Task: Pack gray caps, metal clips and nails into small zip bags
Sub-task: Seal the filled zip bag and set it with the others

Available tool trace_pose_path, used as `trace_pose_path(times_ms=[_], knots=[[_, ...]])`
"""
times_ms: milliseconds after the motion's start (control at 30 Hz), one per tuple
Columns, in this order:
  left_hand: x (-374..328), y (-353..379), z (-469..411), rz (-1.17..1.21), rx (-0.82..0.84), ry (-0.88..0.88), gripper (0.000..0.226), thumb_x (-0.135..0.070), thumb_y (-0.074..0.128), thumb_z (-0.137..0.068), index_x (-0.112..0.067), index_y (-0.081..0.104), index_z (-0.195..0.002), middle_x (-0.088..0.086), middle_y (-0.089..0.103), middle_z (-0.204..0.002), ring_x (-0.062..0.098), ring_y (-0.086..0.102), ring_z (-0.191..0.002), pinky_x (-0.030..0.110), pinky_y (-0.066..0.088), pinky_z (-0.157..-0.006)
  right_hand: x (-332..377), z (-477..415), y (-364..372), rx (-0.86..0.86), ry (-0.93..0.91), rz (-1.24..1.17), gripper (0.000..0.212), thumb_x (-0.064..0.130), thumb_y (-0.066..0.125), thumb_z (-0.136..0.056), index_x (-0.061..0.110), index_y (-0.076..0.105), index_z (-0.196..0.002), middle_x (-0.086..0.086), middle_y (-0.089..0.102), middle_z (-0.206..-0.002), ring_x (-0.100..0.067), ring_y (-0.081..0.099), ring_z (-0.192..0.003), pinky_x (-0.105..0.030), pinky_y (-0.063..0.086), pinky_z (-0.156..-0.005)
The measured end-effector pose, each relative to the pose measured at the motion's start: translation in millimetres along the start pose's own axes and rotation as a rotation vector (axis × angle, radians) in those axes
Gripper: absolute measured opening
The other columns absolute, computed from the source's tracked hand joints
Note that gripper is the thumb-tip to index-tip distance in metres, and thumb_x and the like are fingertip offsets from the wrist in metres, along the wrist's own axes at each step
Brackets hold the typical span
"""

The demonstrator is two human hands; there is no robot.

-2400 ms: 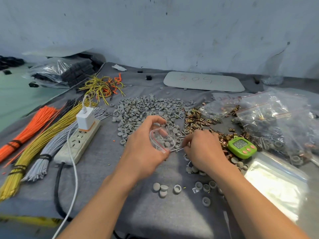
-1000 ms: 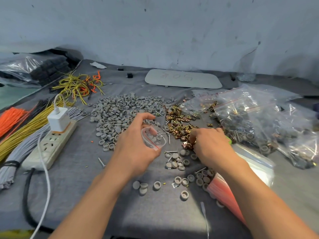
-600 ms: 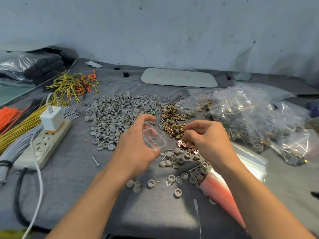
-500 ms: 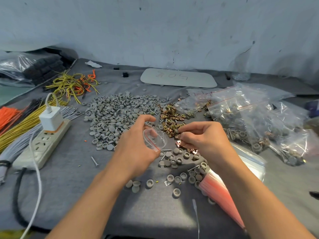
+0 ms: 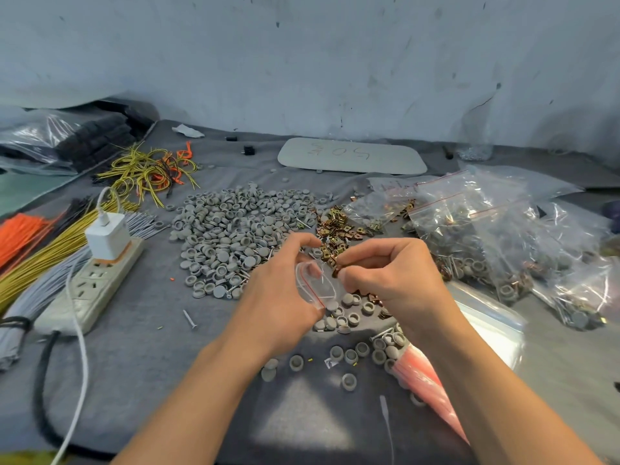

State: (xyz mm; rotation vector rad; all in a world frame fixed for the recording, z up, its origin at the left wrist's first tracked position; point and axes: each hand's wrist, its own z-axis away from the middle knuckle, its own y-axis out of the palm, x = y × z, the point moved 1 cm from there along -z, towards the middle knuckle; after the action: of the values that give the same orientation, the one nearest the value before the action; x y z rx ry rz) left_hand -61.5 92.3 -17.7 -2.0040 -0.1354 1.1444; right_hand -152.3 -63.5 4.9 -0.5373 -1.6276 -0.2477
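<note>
Caps lie heaped at ten o'clock of the left hand, whose curled fingers hold a zip bag agape. The right hand, down among the clips a second ago, has risen and now pinches a clip at the bag's one o'clock rim. Clip-loading looks to be under way.

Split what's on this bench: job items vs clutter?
Job: left hand holding small zip bag; right hand pinching metal clip; gray caps; clips pile; loose nail; filled bags.
Clutter: power strip; charger; wire bundles; marked panel.
</note>
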Motion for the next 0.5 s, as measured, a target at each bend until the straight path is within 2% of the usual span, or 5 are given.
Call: trace_pose_path(times_ms=[100, 167, 300, 367, 500], knots=[[-2.9, 0.4, -0.4, 0.021, 0.016, 0.021, 0.073, -0.025, 0.088, -0.070, -0.054, 0.044, -0.120, -0.024, 0.070, -0.096, -0.005, 0.064, -0.082, 0.010, 0.046, -0.064, -0.2, 3.1, 13.4, 0.022, -0.052, 0.090, 0.020, 0.008, 0.083, -0.069, 0.025, 0.083, -0.078, -0.002, 0.077, -0.070, -0.013, 0.067, -0.057, -0.031, 0.053, -0.055], [-4.2, 0.3, -1.4, 0.040, 0.040, 0.036, 0.074, -0.022, 0.088, -0.070, -0.055, 0.045, -0.120, -0.023, 0.072, -0.097, -0.004, 0.066, -0.082, 0.015, 0.050, -0.065, -0.1, 4.3, 21.4, 0.012, -0.067, 0.089, 0.018, 0.010, 0.084, -0.071, 0.026, 0.083, -0.079, 0.000, 0.078, -0.072, -0.008, 0.066, -0.054, -0.028, 0.051, -0.054], [-1.2, -2.6, -1.6, 0.076, 0.008, 0.026, 0.072, -0.014, 0.088, -0.071, -0.051, 0.049, -0.119, -0.022, 0.070, -0.098, -0.006, 0.064, -0.090, 0.009, 0.046, -0.071, 2.8, -3.1, 1.9, -0.203, -0.079, 0.139, 0.021, 0.008, 0.082, -0.080, 0.029, 0.083, -0.078, 0.007, 0.077, -0.071, -0.003, 0.067, -0.056, -0.020, 0.051, -0.056], [2.0, -5.1, -0.8, 0.091, -0.014, 0.008, 0.073, -0.014, 0.090, -0.072, -0.051, 0.048, -0.119, -0.024, 0.068, -0.098, -0.010, 0.061, -0.092, 0.004, 0.042, -0.071, -0.8, -8.4, -16.2, -0.268, -0.008, 0.415, 0.023, 0.010, 0.078, -0.084, 0.031, 0.082, -0.077, 0.012, 0.077, -0.073, -0.002, 0.070, -0.065, -0.025, 0.057, -0.065], [3.5, -11.4, -1.4, 0.119, -0.053, -0.012, 0.076, -0.013, 0.092, -0.071, -0.052, 0.048, -0.120, -0.028, 0.068, -0.099, -0.010, 0.062, -0.089, 0.011, 0.044, -0.071, -15.9, -11.2, -26.7, -0.044, 0.209, 0.965, 0.020, 0.016, 0.073, -0.088, 0.035, 0.081, -0.086, 0.006, 0.078, -0.093, -0.019, 0.072, -0.086, -0.039, 0.061, -0.087]])
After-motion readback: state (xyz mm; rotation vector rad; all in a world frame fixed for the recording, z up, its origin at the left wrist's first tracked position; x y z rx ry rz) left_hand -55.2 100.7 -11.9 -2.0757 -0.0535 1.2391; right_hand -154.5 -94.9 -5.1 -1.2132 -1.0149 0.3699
